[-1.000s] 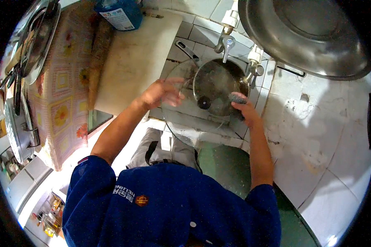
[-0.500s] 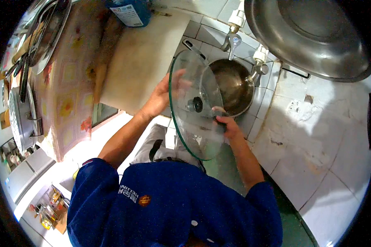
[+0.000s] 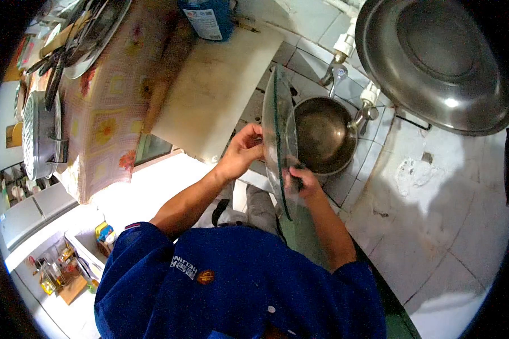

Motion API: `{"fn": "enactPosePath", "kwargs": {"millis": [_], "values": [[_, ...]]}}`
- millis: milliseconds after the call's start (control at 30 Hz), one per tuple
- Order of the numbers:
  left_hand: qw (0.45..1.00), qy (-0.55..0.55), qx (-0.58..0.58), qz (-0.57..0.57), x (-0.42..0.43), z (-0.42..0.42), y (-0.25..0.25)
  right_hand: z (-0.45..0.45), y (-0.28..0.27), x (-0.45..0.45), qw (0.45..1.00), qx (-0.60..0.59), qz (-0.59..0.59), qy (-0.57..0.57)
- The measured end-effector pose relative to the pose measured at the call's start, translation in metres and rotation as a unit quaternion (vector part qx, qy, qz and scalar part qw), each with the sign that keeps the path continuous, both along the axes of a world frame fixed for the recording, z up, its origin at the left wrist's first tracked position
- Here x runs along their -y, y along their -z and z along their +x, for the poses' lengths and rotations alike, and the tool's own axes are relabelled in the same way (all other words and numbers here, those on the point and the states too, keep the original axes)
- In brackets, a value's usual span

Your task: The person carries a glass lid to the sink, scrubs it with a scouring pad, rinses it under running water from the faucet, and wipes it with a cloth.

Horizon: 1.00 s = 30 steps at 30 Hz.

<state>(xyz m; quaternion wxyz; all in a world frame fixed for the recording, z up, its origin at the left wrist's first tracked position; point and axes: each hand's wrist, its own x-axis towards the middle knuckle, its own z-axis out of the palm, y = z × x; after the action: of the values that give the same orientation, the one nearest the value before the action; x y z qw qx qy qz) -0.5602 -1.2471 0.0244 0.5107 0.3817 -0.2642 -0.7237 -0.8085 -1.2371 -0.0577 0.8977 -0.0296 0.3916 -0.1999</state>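
A clear glass lid [image 3: 280, 141] with a dark green rim stands nearly edge-on between my hands. My left hand [image 3: 244, 151] has its fingers closed at the lid's left face; its fingertips are partly hidden. On the other face, my right hand [image 3: 305, 182] presses a dark scouring pad, mostly covered by the fingers. The lid's knob cannot be made out. Just right of the lid, a metal pot [image 3: 325, 135] sits in the tiled sink [image 3: 345, 195] below two taps [image 3: 336, 70], with a little liquid seeming to glisten inside.
A large metal wok [image 3: 429, 62] is at the upper right, above the stained tiled counter [image 3: 435, 226]. A pale cutting board [image 3: 220, 85] and a blue bottle [image 3: 206, 20] lie to the left. Beyond them are a flower-patterned cloth [image 3: 107, 113] and stacked pans [image 3: 40, 135].
The lid has been lifted off the pot's area and turned from face-up to nearly edge-on. My left hand has closed at its face, my right hand has moved left onto it. The view has shifted.
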Motion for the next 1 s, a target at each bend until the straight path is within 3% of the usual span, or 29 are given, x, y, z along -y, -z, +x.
{"fn": "enactPosePath", "kwargs": {"millis": [200, 333, 400, 433, 533, 633, 733, 767, 900, 1000], "values": [[0.999, -0.048, 0.012, -0.020, -0.007, 0.002, -0.008, 0.021, -0.038, 0.005, 0.998, 0.025, -0.020, -0.059], [0.997, -0.079, 0.015, 0.017, -0.003, 0.002, -0.027, 0.027, -0.028, -0.001, 0.994, -0.050, -0.053, -0.075], [0.995, -0.081, 0.058, 0.030, 0.000, 0.005, -0.033, 0.013, -0.001, -0.007, 0.993, 0.039, -0.012, -0.107], [0.994, -0.085, 0.058, 0.028, 0.002, 0.006, -0.037, 0.034, -0.056, 0.000, 0.987, 0.018, -0.136, -0.085], [0.984, -0.097, 0.148, 0.021, 0.011, 0.015, -0.056, 0.046, -0.077, 0.004, 0.948, 0.027, -0.311, -0.060], [0.968, -0.130, 0.214, 0.036, 0.023, 0.032, -0.069, 0.053, -0.032, 0.004, 0.958, -0.117, -0.224, -0.137], [0.951, -0.136, 0.277, 0.022, 0.032, 0.053, -0.073, 0.057, -0.007, 0.007, 0.971, -0.134, -0.178, -0.089], [0.945, -0.139, 0.295, 0.028, 0.034, 0.059, -0.074, 0.049, -0.010, 0.007, 0.986, -0.098, -0.120, -0.054], [0.909, -0.130, 0.396, 0.012, 0.041, 0.085, -0.068, 0.056, -0.043, 0.019, 0.995, -0.034, -0.091, 0.015], [0.794, -0.110, 0.593, -0.074, 0.045, 0.100, -0.059, 0.053, -0.050, 0.025, 0.998, -0.046, -0.029, 0.042]]}}
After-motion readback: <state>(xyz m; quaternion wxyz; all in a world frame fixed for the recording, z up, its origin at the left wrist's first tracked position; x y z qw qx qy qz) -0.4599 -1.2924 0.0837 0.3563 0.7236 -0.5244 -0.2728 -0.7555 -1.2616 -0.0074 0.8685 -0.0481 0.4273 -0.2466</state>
